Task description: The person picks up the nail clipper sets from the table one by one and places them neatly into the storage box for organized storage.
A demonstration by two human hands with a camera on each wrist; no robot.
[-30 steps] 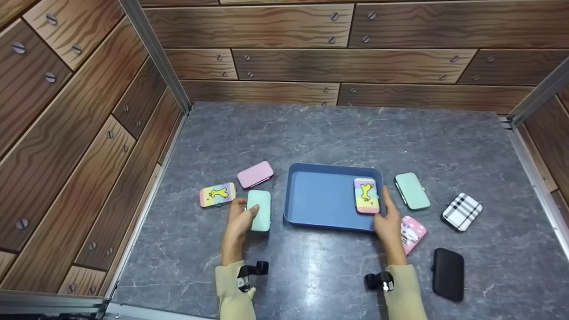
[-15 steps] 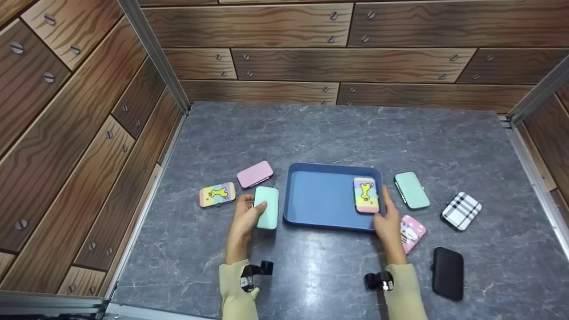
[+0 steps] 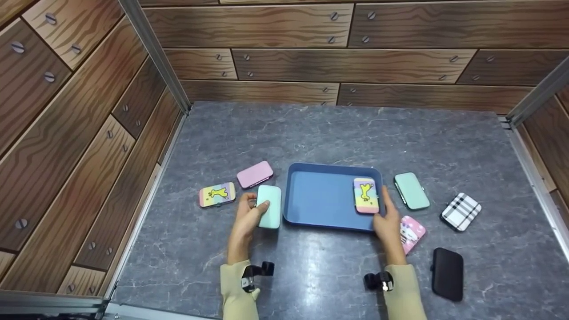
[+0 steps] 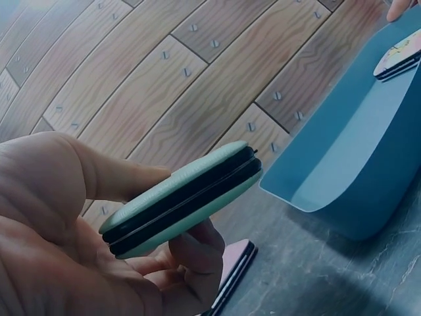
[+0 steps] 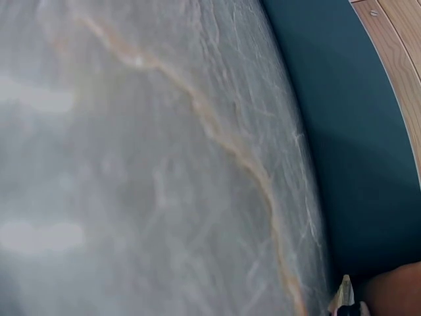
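Note:
My left hand (image 3: 247,218) holds a mint-green hard-shell case (image 3: 269,207) just off the left end of a blue tray (image 3: 330,226). Seen edge-on in the left wrist view, the mint case (image 4: 181,201) has a dark seam, with thumb above and curled fingers below. My right hand (image 3: 387,222) grips the tray's right end, thumb near the front corner and fingers along the outside. Inside the tray, by its right wall, lies a pastel-striped case (image 3: 366,195) with a yellow giraffe. Little of the right hand (image 5: 396,289) shows in its wrist view, against the tray wall (image 5: 348,145).
Left of the tray lie a pink case (image 3: 255,174) and another giraffe case (image 3: 217,194). To its right are a second mint case (image 3: 411,190), a plaid case (image 3: 462,212), a pink patterned case (image 3: 412,233) partly behind my right hand, and a black case (image 3: 447,274).
My left hand has carried the mint-green case rightward and slightly away from me, closer to the tray. The right hand and the tray have stayed put.

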